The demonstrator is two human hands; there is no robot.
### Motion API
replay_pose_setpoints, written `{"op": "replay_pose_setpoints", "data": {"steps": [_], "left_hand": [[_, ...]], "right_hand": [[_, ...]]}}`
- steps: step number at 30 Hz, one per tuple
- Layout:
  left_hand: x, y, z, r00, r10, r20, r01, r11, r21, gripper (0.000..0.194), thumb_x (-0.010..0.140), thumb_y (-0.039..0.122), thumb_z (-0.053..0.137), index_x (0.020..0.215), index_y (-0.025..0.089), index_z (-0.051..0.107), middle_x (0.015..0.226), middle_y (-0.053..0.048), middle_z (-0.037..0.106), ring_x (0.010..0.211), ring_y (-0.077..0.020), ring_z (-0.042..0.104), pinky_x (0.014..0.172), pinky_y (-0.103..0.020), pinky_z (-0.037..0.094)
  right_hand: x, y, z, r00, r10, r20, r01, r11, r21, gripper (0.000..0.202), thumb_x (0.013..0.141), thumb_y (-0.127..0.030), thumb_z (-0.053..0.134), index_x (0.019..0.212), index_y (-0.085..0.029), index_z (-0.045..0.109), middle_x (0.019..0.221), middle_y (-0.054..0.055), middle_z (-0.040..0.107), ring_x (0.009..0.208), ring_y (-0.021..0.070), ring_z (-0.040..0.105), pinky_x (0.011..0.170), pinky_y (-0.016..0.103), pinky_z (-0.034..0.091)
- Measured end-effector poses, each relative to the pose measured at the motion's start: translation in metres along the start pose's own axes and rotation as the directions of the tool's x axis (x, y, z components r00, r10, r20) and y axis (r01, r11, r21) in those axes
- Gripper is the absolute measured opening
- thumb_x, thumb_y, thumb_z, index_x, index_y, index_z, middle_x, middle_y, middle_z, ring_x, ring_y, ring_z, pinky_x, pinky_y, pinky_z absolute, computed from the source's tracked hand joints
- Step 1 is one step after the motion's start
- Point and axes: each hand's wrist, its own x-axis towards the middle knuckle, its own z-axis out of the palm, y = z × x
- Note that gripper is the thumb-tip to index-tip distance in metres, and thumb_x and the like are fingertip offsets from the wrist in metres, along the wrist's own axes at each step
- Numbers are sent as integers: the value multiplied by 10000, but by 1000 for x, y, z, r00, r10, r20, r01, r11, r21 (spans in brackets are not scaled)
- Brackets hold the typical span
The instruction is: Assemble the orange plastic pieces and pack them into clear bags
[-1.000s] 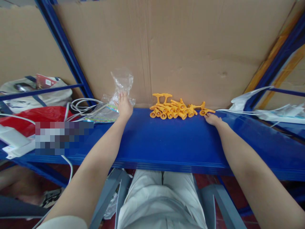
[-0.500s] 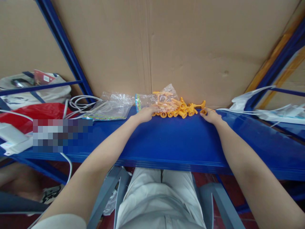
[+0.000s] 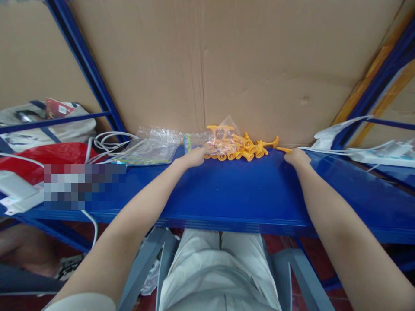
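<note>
Several orange plastic pieces (image 3: 248,146) with T-shaped ends and round cup-like ends lie heaped against the cardboard at the back of the blue table. A clear plastic bag (image 3: 227,129) covers the left part of the heap, with some pieces seen through it. My left hand (image 3: 196,157) is closed at the near side of this bag, its fingertips partly hidden. To the right of the heap, my right hand (image 3: 297,158) is closed around a similar orange piece (image 3: 282,149), whose end sticks out to the left.
Flat clear bags (image 3: 155,144) and white cables (image 3: 112,137) lie left of the heap. Further left are a red bag (image 3: 61,157) and a white device (image 3: 19,192). A white power strip (image 3: 395,153) sits at the right. Blue posts (image 3: 84,65) frame the cardboard (image 3: 259,65).
My right hand has shifted slightly right, its fingers now drawn in around the orange piece. The left hand stays at the bag, almost unmoved.
</note>
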Motion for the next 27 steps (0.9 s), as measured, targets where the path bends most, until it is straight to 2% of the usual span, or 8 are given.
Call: {"op": "replay_pose_setpoints", "data": {"steps": [4,7,10,13,17,19,23,27], "left_hand": [[-3,6,-16,994,106,15,-105,994,-38,804,629,-44,373,1271,352,650,1388,54,590,1355,-150,486,1134,-347,374],[-6,8,-22,978,160,131,-149,984,-94,714,633,-18,429,1180,349,706,1320,43,650,1274,-166,568,1085,-337,426],[-8,9,-20,966,130,224,-107,988,-109,468,686,79,555,1038,308,763,1228,10,709,1163,-201,644,1003,-322,489],[-8,15,-15,982,109,153,-101,993,-58,246,798,221,573,930,267,776,1090,-24,755,1070,-218,680,962,-339,509],[-4,33,-11,978,177,-107,-175,984,32,364,900,198,460,1171,237,700,1205,-52,706,1166,-212,624,1019,-376,468],[2,44,-9,967,210,-144,-198,976,91,474,902,156,448,1345,256,585,1343,-53,631,1219,-208,587,1035,-374,449],[20,57,-3,978,211,8,-208,956,207,620,860,55,431,1422,308,501,1274,-45,673,1102,-194,641,940,-318,473],[37,64,-2,968,219,126,-242,944,222,581,835,56,476,1376,255,548,1161,-73,714,978,-187,658,822,-267,468]], "right_hand": [[0,7,-12,995,82,-65,-70,983,171,374,808,-206,582,1134,-52,680,1142,298,648,1135,389,616,882,442,500],[-2,6,-22,988,106,-111,-72,958,279,360,855,-177,532,1161,-42,666,1127,282,658,1122,357,617,865,389,485],[-7,1,-29,983,114,-144,-54,929,367,386,869,-163,536,1229,-63,634,1147,247,666,1112,314,622,862,345,471],[-13,-5,-31,984,98,-151,-34,925,379,413,891,-164,528,1284,-67,611,1248,238,635,1181,305,592,916,333,454],[-17,-6,-28,988,71,-136,-17,932,362,429,897,-183,533,1301,-59,610,1296,243,613,1222,328,570,976,363,436],[-14,-4,-24,985,68,-158,-8,935,354,411,880,-187,543,1265,-71,630,1253,238,634,1189,327,589,959,377,453],[2,0,-14,963,27,-268,86,911,404,356,833,-208,563,1157,-109,669,1146,221,674,1090,330,632,918,439,489],[17,-5,-7,916,-49,-398,261,826,500,319,789,-225,596,1074,-115,684,1074,207,698,1018,325,651,910,483,502]]}}
